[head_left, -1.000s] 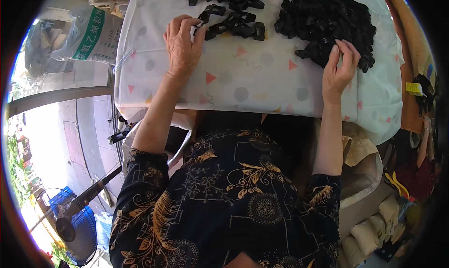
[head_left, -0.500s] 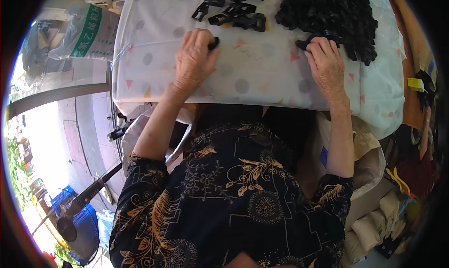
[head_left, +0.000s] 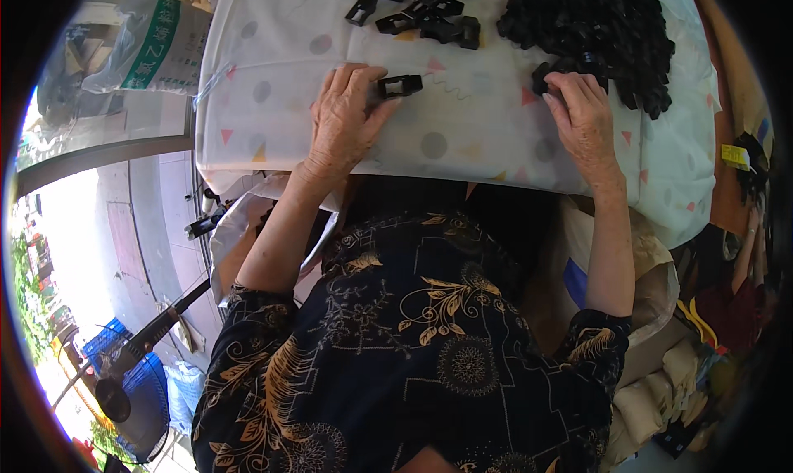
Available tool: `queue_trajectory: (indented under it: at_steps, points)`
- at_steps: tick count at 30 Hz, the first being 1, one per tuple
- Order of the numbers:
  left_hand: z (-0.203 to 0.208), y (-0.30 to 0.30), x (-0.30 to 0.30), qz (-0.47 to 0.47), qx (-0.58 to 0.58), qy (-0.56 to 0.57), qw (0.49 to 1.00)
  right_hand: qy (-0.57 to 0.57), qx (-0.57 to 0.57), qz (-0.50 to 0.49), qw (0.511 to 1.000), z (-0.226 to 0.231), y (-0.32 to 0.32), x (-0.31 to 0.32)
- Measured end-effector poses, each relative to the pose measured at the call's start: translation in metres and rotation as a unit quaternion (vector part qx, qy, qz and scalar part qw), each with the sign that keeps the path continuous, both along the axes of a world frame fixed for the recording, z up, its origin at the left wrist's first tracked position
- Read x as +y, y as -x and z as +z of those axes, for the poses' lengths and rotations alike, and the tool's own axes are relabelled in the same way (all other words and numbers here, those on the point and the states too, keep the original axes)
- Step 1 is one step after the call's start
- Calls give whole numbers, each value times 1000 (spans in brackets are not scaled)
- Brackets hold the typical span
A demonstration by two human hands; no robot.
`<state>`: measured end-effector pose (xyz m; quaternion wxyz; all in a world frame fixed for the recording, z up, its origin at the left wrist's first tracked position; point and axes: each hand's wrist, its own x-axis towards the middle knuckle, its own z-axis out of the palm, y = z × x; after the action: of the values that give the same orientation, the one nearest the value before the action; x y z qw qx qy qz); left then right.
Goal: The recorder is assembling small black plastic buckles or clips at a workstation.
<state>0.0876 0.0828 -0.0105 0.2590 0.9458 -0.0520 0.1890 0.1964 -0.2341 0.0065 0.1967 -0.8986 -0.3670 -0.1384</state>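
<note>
My left hand [head_left: 340,126] pinches a small black plastic part [head_left: 416,84] between thumb and fingers. The part has a rectangular opening and sticks out to the right over the cloth-covered table [head_left: 462,147]. At the near edge of a big heap of similar black parts [head_left: 591,27], my right hand [head_left: 588,130] has its fingertips closed on a black piece [head_left: 541,76]; its full shape is hidden by the fingers and the dark heap. Several loose black parts [head_left: 434,14] lie farther back on the table, between both hands.
Below the table's front edge, a pale open bag [head_left: 652,295] is at my right and a white one [head_left: 227,246] at my left. A blue fan [head_left: 149,399] stands at lower left. Plastic sacks [head_left: 178,47] sit beyond the table's left side. At far right, another person's arm [head_left: 747,250] shows.
The black part in my left hand now shows more of its length and its opening. My right fingers have shifted slightly at the heap's edge. The view has moved a little.
</note>
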Motion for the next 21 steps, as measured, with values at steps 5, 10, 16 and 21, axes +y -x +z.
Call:
queue_trajectory:
  at_steps: [5, 10, 16, 21]
  points:
    - [10, -4, -17, -47, 50, 14, 998, -56, -13, -21, 998, 0, -1, -6]
    - [5, -16, -39, -116, 30, 20, 993, 67, -92, 25, 993, 15, -3, 4]
    - [10, -23, -46, -148, 59, -2, 987, 95, 30, 90, 991, 14, -13, 12]
    - [8, -23, -44, -156, 56, 0, 986, 53, 82, 103, 990, 6, -4, 30]
